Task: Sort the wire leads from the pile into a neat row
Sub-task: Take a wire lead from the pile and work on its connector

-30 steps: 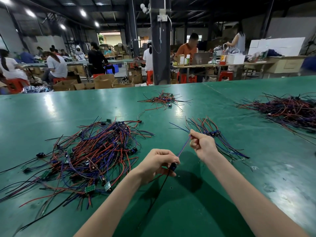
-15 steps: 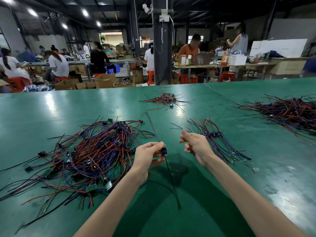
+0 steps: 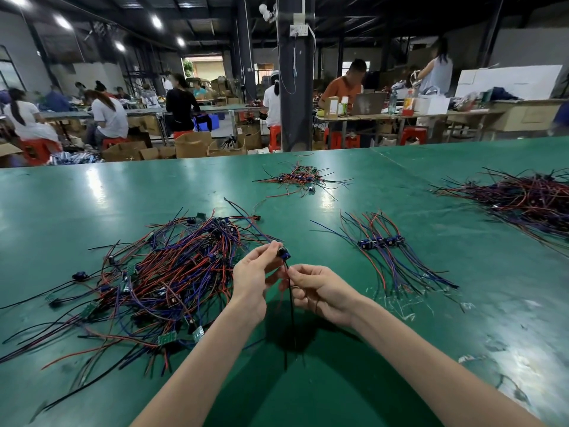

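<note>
Where the tangled pile [image 3: 160,272] lies at the left of the green table [image 3: 400,365], we note the left hand [image 3: 252,278] just beside it, fingers curled, pinching one lead [image 3: 284,253] at its blue plug. The right hand [image 3: 320,291] pinches the same lead's black wire just below. The sorted row [image 3: 385,245] lies further right, apart.

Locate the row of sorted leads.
Head view: the sorted row lies on the green table, beyond and right of the right hand, opposite the tangled pile at left.
</note>
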Motion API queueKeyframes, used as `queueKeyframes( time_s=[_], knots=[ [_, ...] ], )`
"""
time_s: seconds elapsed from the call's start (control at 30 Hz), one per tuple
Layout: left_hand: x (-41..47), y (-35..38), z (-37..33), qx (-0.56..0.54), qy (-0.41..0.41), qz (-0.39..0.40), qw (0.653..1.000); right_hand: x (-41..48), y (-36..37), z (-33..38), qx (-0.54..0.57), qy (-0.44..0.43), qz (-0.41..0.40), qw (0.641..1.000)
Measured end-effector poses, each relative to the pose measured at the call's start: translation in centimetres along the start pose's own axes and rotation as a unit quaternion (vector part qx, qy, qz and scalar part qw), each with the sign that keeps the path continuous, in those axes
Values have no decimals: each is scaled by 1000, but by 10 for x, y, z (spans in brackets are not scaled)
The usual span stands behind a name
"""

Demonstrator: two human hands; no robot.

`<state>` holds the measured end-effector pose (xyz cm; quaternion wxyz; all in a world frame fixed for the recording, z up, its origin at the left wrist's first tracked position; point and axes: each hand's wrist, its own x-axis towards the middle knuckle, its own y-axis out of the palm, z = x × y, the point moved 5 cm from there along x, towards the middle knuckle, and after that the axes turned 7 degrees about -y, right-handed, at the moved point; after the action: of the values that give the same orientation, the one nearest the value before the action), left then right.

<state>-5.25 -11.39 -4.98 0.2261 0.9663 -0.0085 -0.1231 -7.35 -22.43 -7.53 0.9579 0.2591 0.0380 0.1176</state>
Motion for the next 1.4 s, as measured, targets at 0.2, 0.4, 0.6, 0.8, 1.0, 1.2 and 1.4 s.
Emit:
queueKeyframes(
  time_s=[0.2, 0.4, 0.6, 0.8, 1.0, 1.2, 1.4],
  knots=[
    [6, 0, 1, 26, 30, 4, 999, 0, -1, 5, -49, -7, -5, 999],
    [12, -4, 3, 119, 64, -3, 991, -1, -4, 7, -117, -20, -34, 992],
    [11, 7, 22, 117, -42, 113, 986, 1, -10, 10, -100, -57, -88, 989],
    [14, 5, 25, 90, -70, 120, 986, 1, -10, 7, -137, -57, -78, 986],
    [13, 2, 22, 145, -15, 118, 982, 3, -12, 4, -150, -23, -69, 986],
    [14, 3, 17, 219, 72, 110, 967, 2, -13, 4, -162, -2, -72, 984],
    [14, 1, 9, 313, 182, 78, 929, -1, -13, 4, -164, 45, -83, 982]
  ],
)
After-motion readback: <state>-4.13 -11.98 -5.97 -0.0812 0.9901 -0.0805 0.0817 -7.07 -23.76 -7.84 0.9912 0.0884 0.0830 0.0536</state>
